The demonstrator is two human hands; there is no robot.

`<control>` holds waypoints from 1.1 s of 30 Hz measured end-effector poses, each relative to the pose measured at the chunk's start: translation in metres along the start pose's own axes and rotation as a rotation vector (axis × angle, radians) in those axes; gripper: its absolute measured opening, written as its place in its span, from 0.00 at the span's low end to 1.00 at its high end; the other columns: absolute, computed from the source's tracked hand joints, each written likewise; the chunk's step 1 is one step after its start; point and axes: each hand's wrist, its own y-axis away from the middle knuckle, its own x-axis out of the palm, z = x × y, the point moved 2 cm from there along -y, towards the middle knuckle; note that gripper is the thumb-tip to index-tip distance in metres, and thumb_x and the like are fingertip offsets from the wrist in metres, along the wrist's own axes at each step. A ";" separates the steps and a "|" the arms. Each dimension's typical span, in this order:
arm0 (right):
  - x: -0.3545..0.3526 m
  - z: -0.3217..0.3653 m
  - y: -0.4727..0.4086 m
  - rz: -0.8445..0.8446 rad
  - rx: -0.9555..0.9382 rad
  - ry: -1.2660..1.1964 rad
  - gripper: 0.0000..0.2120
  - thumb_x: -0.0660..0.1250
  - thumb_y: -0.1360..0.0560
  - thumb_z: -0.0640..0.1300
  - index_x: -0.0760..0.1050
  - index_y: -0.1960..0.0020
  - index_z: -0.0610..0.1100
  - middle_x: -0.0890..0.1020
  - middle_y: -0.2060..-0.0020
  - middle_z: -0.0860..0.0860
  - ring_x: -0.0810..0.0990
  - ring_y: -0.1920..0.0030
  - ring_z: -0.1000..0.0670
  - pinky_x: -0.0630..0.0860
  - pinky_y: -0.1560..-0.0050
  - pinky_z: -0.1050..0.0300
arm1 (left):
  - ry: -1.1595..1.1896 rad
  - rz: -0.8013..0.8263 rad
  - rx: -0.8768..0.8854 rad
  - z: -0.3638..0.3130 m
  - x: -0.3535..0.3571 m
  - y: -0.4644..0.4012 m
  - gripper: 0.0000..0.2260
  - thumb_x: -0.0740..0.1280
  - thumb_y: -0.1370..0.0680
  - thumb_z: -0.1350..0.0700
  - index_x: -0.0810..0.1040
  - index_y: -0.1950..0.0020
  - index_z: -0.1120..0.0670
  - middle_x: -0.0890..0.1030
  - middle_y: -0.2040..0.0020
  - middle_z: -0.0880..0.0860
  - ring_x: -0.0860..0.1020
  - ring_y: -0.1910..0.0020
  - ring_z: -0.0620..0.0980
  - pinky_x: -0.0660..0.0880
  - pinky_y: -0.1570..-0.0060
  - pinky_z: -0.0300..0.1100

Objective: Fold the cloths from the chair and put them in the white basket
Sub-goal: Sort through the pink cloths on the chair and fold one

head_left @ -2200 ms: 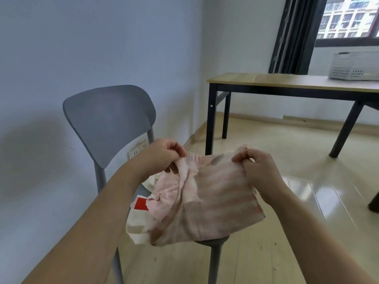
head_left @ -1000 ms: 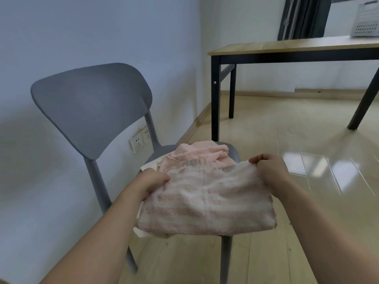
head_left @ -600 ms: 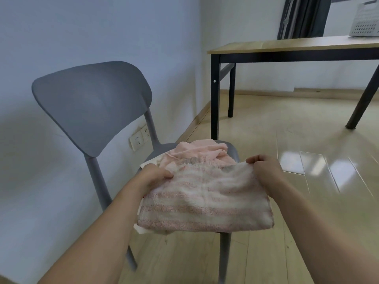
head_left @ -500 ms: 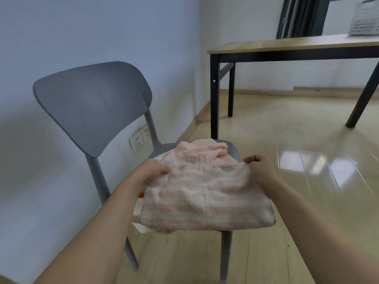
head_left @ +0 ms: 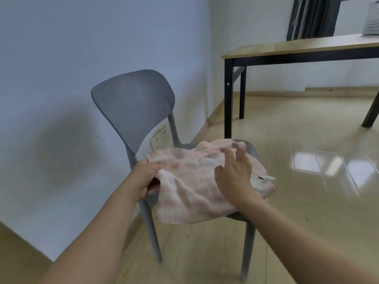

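Left grip [head_left: 146,177] pinches the near-left edge of the pink striped cloth [head_left: 196,187] draped over the grey chair [head_left: 133,103] seat, while the right hand [head_left: 233,173] hovers wide, fingers spread and blurred, just above it; the white basket [head_left: 371,23] sits on the far desk [head_left: 297,48].

Nubby terry cloth [head_left: 192,193], glossy floor [head_left: 307,181]

Showing 1 grey chair [head_left: 133,103], 1 table [head_left: 297,48], 1 white basket [head_left: 372,23], 2 hands, approx. 2 pink cloths [head_left: 190,187], pile blurred.
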 end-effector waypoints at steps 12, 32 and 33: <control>0.065 0.036 0.114 -0.027 -0.423 0.195 0.27 0.74 0.43 0.46 0.68 0.47 0.46 0.69 0.52 0.49 0.70 0.53 0.47 0.67 0.47 0.53 | -0.029 -0.040 -0.077 -0.023 0.014 0.023 0.05 0.60 0.22 0.64 0.75 0.55 0.60 0.79 0.65 0.58 0.78 0.70 0.52 0.79 0.74 0.40; -0.038 -0.083 0.028 0.111 0.658 -0.238 0.12 0.55 0.26 0.49 0.73 0.59 0.44 0.76 0.50 0.44 0.73 0.48 0.41 0.71 0.48 0.49 | -0.611 0.219 0.094 -0.057 0.213 -0.015 0.05 0.60 0.25 0.58 0.73 0.54 0.58 0.74 0.67 0.55 0.70 0.72 0.50 0.67 0.71 0.39; -0.038 -0.092 0.026 0.174 0.683 -0.161 0.13 0.54 0.25 0.48 0.75 0.52 0.43 0.74 0.45 0.43 0.71 0.44 0.40 0.68 0.46 0.49 | -0.628 0.230 0.101 -0.053 0.218 -0.021 0.05 0.61 0.24 0.57 0.73 0.58 0.57 0.74 0.66 0.54 0.70 0.71 0.50 0.67 0.69 0.39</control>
